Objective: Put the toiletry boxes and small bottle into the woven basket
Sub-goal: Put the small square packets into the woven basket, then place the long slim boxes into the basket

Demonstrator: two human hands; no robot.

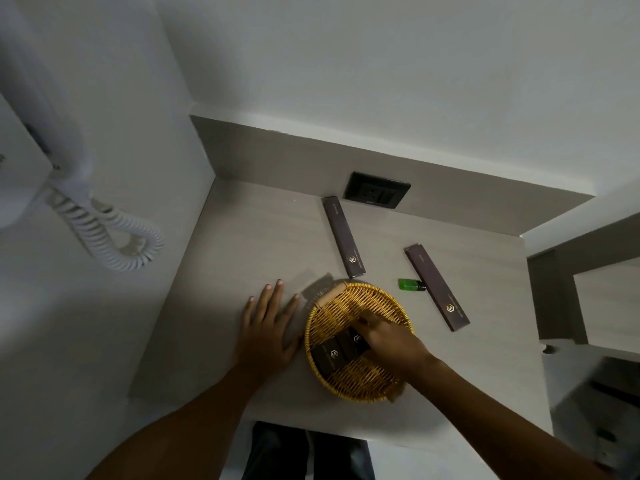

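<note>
A round woven basket point(367, 303) sits on the pale counter, with two small dark boxes inside. My right hand point(388, 337) reaches into it, fingers on the right-hand small box point(356, 341); the other small box point(329, 356) lies beside it. My left hand point(266, 327) rests flat and open on the counter just left of the basket. Two long dark toiletry boxes lie outside: one point(343, 235) behind the basket, one point(437, 287) to its right. A small green bottle point(410, 285) lies on its side between the basket and the right long box.
A black wall socket point(376, 194) is set in the back panel. A white wall phone with a coiled cord point(104, 230) hangs at the left. The counter's front edge point(311, 424) runs just below the basket; a wall ledge point(588, 303) stands at the right.
</note>
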